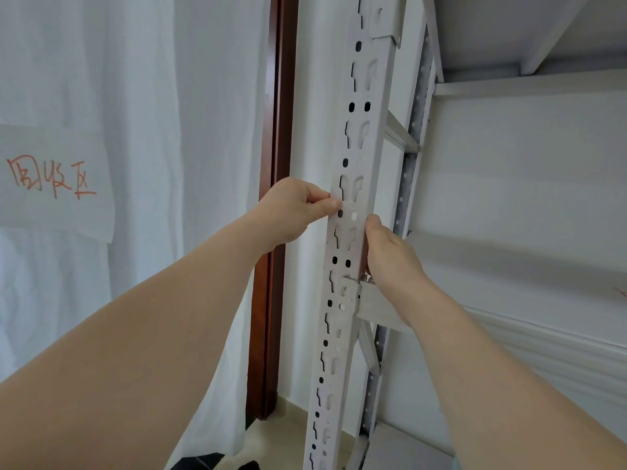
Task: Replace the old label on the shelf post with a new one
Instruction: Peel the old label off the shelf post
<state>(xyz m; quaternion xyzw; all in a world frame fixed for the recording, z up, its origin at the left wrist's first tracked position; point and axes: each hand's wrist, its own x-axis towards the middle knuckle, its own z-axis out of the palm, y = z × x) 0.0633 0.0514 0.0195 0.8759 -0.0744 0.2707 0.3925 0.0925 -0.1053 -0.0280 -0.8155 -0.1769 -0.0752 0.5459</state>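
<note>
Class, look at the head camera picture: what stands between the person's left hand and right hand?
The perforated white shelf post stands between the left hand and right hand, seen in the head view.

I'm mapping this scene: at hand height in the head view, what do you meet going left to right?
Paper sign with red writing → white curtain → brown door frame → left hand → shelf post → right hand → shelf.

Single head-worn view, close, facing forward and slightly up along the shelf post [353, 198].
</note>
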